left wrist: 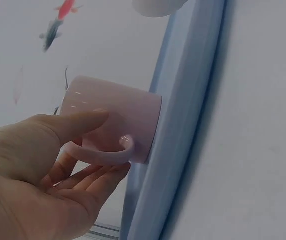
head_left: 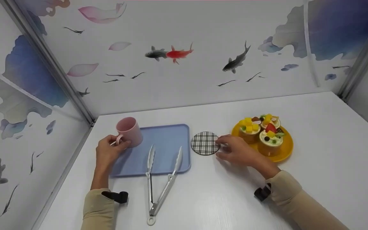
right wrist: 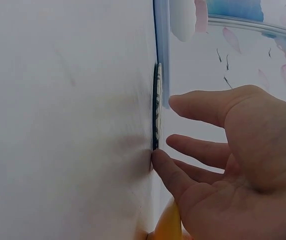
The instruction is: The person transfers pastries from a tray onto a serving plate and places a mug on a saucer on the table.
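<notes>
At the left, a pink mug (head_left: 133, 133) stands upright on the back left corner of the blue tray (head_left: 168, 134). My left hand (head_left: 110, 152) holds it by the handle, with the thumb against the mug's side in the left wrist view (left wrist: 58, 165). Right of the tray lies a round black-and-white plaid coaster (head_left: 204, 143), flat on the table. My right hand (head_left: 240, 151) is at its right edge; in the right wrist view one fingertip touches the rim of the coaster (right wrist: 157, 110), while the other fingers are spread apart from it.
Metal tongs (head_left: 153, 191) lie spread, their tips over the tray and their hinge end on the white table (head_left: 209, 198). A yellow plate (head_left: 287, 150) with three dessert cups (head_left: 270, 145) stands just beyond the right hand. Printed panels (head_left: 187, 83) wall the table at the back and sides.
</notes>
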The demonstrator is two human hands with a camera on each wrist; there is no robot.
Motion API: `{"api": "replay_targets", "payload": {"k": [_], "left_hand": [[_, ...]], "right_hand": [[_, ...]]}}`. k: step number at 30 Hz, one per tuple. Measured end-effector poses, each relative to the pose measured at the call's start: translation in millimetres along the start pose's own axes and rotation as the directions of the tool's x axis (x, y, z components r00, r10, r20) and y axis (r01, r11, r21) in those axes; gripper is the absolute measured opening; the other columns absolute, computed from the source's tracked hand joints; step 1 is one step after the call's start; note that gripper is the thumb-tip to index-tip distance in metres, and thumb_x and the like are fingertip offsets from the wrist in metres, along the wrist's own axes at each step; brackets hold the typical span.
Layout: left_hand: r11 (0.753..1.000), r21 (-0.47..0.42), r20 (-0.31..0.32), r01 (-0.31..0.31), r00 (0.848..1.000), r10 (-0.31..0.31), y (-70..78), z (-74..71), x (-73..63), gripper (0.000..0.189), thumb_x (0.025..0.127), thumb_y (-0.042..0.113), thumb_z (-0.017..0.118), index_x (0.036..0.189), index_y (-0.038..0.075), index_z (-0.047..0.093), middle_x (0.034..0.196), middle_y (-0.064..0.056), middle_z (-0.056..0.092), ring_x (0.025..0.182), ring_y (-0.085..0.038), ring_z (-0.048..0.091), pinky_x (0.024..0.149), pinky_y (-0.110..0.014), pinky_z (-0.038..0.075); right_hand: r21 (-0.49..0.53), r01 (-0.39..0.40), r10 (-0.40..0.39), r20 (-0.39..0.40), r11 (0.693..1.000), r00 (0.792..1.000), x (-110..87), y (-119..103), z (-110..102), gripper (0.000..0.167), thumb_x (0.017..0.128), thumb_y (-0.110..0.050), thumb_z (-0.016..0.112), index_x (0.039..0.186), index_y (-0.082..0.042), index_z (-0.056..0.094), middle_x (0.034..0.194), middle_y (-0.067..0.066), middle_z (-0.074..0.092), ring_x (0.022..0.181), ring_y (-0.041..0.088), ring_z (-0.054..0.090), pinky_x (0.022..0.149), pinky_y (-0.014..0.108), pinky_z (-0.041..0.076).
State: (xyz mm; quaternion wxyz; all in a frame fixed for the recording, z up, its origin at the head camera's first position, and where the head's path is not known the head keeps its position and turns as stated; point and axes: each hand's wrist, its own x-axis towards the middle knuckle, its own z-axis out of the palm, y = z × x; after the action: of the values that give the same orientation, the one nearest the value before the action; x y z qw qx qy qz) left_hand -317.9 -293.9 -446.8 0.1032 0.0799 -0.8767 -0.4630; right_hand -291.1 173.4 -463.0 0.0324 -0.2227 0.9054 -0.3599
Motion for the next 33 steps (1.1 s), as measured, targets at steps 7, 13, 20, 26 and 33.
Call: {"api": "replay_targets", "payload": {"k": [7,13,20,26,33], "left_hand": [[0.998,0.055,-0.080,-0.030,0.996,0.034,-4.0,12.9,1.2,0.050,0.084,0.028,0.094,0.097,0.003,0.053,0.097,-0.009,0.058,0.096,-0.024,0.052,0.080,-0.037,0.038],[0.998,-0.030,-0.036,-0.046,0.998,0.045,-4.2,13.5,1.0,0.068,0.085,0.023,0.094,0.132,-0.001,0.051,0.139,-0.026,0.065,0.135,-0.038,0.063,0.111,-0.051,0.050],[0.994,-0.074,0.052,-0.080,0.995,0.084,-5.2,19.5,2.4,0.095,0.090,0.022,0.090,0.165,0.002,0.035,0.168,-0.025,0.044,0.155,-0.043,0.047,0.126,-0.056,0.039],[0.992,-0.046,0.024,-0.114,0.993,0.115,-4.3,22.2,3.1,0.087,0.092,0.020,0.089,0.162,0.002,0.041,0.156,-0.026,0.053,0.148,-0.043,0.053,0.124,-0.057,0.042],[0.999,0.012,-0.005,-0.048,0.999,0.048,-5.6,18.3,6.8,0.079,0.088,0.038,0.092,0.140,-0.001,0.047,0.140,-0.024,0.059,0.133,-0.037,0.059,0.113,-0.052,0.047]], "right_hand": [[0.012,0.005,-0.005,0.005,1.000,1.000,1.0,2,2,0.042,0.098,-0.011,0.077,0.137,0.002,0.067,0.142,0.021,0.069,0.134,0.042,0.065,0.111,0.056,0.054],[0.006,-0.010,0.010,0.015,1.000,1.000,0.1,1,1,0.041,0.099,-0.012,0.077,0.138,0.000,0.068,0.142,0.020,0.069,0.136,0.041,0.064,0.112,0.057,0.053],[-0.002,-0.008,0.008,0.016,1.000,1.000,1.0,1,3,0.042,0.099,-0.012,0.077,0.138,0.001,0.067,0.141,0.020,0.070,0.134,0.040,0.065,0.112,0.057,0.053],[-0.001,-0.013,0.013,0.020,1.000,1.000,-0.1,3,4,0.041,0.100,-0.013,0.077,0.137,-0.001,0.068,0.141,0.019,0.070,0.135,0.040,0.065,0.112,0.056,0.054],[-0.011,-0.007,0.007,0.007,1.000,1.000,0.7,2,1,0.040,0.100,-0.015,0.077,0.138,-0.002,0.069,0.141,0.018,0.070,0.134,0.040,0.065,0.112,0.057,0.054]]}}
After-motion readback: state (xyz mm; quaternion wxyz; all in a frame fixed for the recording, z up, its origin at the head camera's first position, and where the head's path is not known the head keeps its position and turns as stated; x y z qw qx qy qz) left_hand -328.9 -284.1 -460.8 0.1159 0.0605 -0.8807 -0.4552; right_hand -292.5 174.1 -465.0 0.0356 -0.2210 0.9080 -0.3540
